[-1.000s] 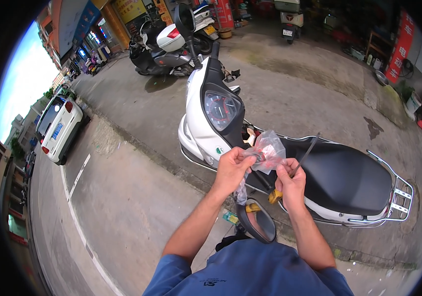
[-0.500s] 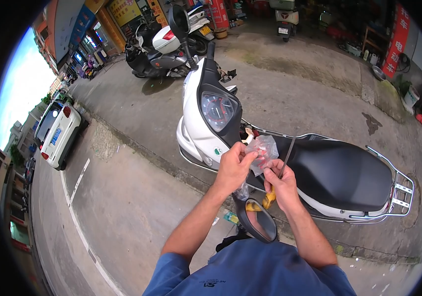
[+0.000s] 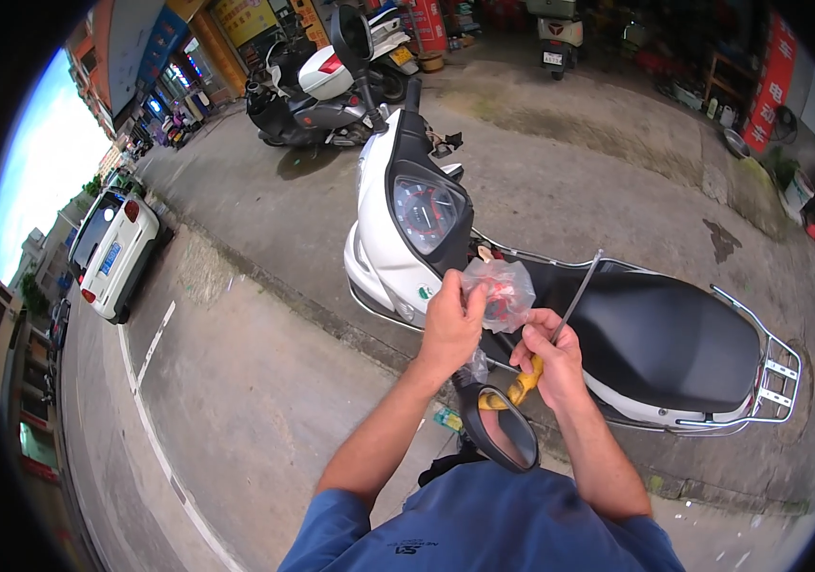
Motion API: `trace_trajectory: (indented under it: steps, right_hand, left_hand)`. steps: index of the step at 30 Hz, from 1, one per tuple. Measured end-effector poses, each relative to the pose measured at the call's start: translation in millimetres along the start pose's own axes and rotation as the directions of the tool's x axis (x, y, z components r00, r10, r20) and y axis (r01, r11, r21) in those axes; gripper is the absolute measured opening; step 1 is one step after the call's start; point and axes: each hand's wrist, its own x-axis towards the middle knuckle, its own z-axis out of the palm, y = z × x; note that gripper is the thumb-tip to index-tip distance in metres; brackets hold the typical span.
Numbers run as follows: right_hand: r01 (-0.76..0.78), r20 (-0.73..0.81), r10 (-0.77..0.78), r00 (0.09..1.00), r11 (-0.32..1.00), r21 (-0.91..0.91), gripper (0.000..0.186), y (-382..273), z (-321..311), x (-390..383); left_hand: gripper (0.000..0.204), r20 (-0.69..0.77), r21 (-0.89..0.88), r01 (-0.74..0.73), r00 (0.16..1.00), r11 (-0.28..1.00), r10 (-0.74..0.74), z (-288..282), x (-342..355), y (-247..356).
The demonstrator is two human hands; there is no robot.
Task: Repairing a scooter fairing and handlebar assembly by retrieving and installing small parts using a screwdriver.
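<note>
Head view: clear plastic bag (image 3: 500, 291) between left-hand fingers (image 3: 470, 296); right hand (image 3: 550, 357) just below.

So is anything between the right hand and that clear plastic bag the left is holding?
Nothing visible. The left hand pinches the clear plastic bag; the right hand, gripping a yellow-handled screwdriver, touches its lower edge.

Daylit concrete forecourt (image 3: 264, 400); shopfronts (image 3: 188, 48)
</note>
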Motion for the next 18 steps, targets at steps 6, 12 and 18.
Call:
trace_trajectory:
  steps: [6,12,18]
  right_hand:
    - [0.053,-0.088,-0.057,0.995,0.997,-0.055,0.016,-6,6,2]
    - [0.022,-0.106,-0.036,0.994,0.991,-0.133,0.017,-8,12,2]
    - [-0.060,-0.062,0.046,0.997,0.965,-0.257,0.020,-6,7,3]
  left_hand:
    - [0.020,0.148,-0.279,0.113,0.986,0.953,-0.074,8,0,-5]
    - [0.019,0.145,-0.308,0.038,0.989,0.951,0.008,8,2,-11]
    - [0.018,0.164,-0.274,0.033,0.986,0.961,0.014,2,8,-14]
